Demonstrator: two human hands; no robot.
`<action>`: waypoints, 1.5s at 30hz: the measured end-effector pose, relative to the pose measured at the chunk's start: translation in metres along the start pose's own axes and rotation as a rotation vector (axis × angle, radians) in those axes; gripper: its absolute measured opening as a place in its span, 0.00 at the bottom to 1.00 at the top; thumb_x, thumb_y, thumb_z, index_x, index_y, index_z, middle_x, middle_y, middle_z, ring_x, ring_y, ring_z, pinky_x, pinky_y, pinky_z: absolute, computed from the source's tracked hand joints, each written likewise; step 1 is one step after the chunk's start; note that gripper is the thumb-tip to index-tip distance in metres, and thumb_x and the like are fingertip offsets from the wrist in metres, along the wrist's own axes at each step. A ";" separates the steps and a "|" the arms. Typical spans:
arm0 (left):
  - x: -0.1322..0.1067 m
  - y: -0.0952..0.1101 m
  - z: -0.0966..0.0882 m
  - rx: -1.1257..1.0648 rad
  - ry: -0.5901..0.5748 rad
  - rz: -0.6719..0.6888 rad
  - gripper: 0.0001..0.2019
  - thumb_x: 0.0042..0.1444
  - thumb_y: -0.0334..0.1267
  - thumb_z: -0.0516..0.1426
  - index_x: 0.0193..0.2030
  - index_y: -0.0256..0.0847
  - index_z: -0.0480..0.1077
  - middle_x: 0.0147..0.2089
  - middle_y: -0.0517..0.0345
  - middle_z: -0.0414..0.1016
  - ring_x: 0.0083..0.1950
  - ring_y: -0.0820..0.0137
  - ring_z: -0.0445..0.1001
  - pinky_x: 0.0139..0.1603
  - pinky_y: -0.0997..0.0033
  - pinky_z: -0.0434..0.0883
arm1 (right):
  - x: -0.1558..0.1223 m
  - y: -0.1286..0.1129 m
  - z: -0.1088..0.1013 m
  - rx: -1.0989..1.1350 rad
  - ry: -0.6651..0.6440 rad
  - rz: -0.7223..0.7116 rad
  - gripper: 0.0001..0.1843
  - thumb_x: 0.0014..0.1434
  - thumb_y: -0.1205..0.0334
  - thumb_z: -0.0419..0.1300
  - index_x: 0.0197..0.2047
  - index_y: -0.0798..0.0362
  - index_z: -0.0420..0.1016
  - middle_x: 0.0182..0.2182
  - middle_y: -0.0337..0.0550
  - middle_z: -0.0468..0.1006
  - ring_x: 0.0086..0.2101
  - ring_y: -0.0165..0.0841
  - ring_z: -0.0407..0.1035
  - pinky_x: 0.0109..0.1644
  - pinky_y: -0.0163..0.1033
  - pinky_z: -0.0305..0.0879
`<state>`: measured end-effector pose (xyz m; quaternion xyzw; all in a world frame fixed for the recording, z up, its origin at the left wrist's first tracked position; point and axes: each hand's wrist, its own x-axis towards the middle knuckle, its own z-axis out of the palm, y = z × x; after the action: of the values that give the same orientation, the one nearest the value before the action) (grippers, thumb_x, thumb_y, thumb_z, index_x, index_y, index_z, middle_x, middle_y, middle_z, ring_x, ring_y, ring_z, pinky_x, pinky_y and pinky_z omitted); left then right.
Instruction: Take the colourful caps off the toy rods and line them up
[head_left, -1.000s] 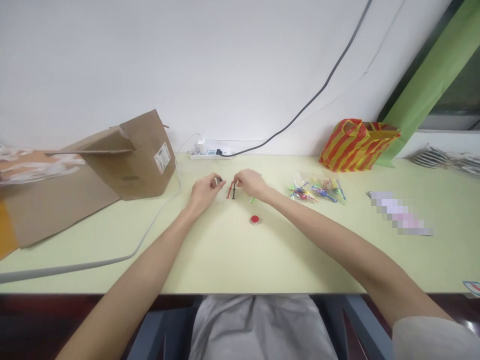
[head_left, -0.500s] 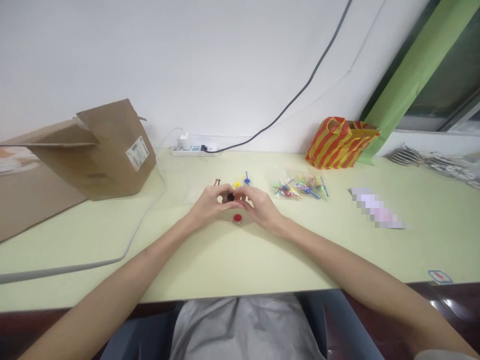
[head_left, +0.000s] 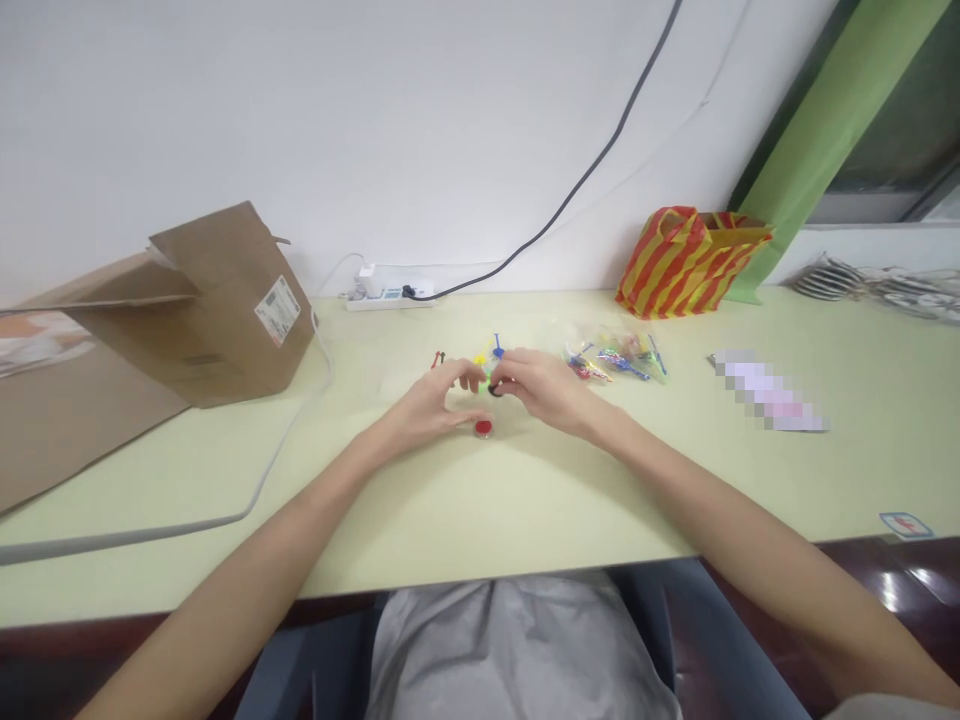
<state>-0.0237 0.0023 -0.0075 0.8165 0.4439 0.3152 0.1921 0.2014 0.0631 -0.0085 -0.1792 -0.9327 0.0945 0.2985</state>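
Observation:
A small black round piece [head_left: 494, 390] is pinched between the fingertips and thumb of my right hand [head_left: 547, 392]. My left hand [head_left: 427, 410] is open just to its left, the thumb well apart from the curved fingers. A small red disc with a clear rim [head_left: 484, 428] lies on the table [head_left: 517, 510], right by my left thumb tip; whether they touch I cannot tell. Behind my hands are a blue stick-like plastic piece [head_left: 498, 347], a yellow piece [head_left: 480, 359] and thin red and dark sticks [head_left: 437, 359], partly covered by my fingers.
Clear bags of colourful small parts [head_left: 619, 362] lie right of my hands. An open cardboard box [head_left: 232, 320] stands on the left beside a grey cable [head_left: 259, 490]. At the back are a power strip [head_left: 394, 298] and a striped bag [head_left: 690, 262]. A blurred packet [head_left: 772, 395] lies further right.
My hands have moved apart. The black piece, between both hands before, is now in my right hand alone, a little further right. My left fingers have spread from the thumb.

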 end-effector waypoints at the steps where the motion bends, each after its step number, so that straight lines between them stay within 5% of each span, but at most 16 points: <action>1: -0.001 -0.002 -0.002 0.010 -0.046 -0.003 0.15 0.59 0.50 0.64 0.46 0.43 0.72 0.46 0.56 0.76 0.47 0.66 0.73 0.51 0.65 0.69 | -0.001 0.002 -0.005 0.018 -0.119 0.021 0.09 0.66 0.73 0.57 0.39 0.54 0.78 0.37 0.46 0.78 0.38 0.35 0.70 0.40 0.36 0.59; 3: -0.002 -0.004 -0.003 0.009 -0.137 -0.020 0.13 0.61 0.50 0.62 0.41 0.42 0.74 0.42 0.57 0.75 0.45 0.66 0.73 0.49 0.66 0.69 | -0.002 0.003 -0.010 0.074 -0.327 0.061 0.09 0.63 0.75 0.59 0.37 0.54 0.78 0.37 0.44 0.79 0.36 0.33 0.70 0.38 0.35 0.58; 6: -0.003 -0.005 -0.003 0.029 -0.205 -0.038 0.13 0.60 0.51 0.62 0.43 0.44 0.77 0.40 0.57 0.75 0.44 0.66 0.73 0.50 0.65 0.69 | -0.002 0.001 -0.011 0.129 -0.437 0.114 0.09 0.61 0.75 0.60 0.35 0.54 0.79 0.35 0.42 0.80 0.34 0.31 0.70 0.36 0.34 0.56; 21: 0.001 -0.009 -0.003 -0.038 -0.272 -0.009 0.14 0.60 0.54 0.63 0.42 0.49 0.82 0.40 0.55 0.77 0.45 0.64 0.72 0.51 0.64 0.67 | -0.004 0.007 -0.001 0.537 -0.431 0.296 0.07 0.56 0.72 0.58 0.28 0.54 0.69 0.27 0.36 0.75 0.31 0.31 0.68 0.37 0.35 0.61; 34: 0.002 -0.008 -0.001 -0.033 -0.330 -0.066 0.13 0.61 0.51 0.62 0.40 0.45 0.79 0.39 0.57 0.77 0.47 0.64 0.71 0.49 0.67 0.67 | -0.007 0.002 0.009 0.473 -0.412 0.262 0.09 0.55 0.73 0.54 0.28 0.51 0.58 0.25 0.32 0.62 0.29 0.28 0.56 0.34 0.34 0.51; 45: 0.002 -0.012 0.000 -0.011 -0.342 -0.091 0.15 0.62 0.54 0.61 0.39 0.44 0.77 0.39 0.57 0.75 0.46 0.64 0.71 0.47 0.68 0.67 | -0.016 0.005 0.017 0.405 -0.348 0.272 0.07 0.57 0.75 0.54 0.35 0.52 0.64 0.33 0.38 0.74 0.34 0.31 0.67 0.38 0.33 0.57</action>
<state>-0.0303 0.0104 -0.0142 0.8363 0.4395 0.1650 0.2831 0.2048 0.0598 -0.0324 -0.2206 -0.8994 0.3471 0.1484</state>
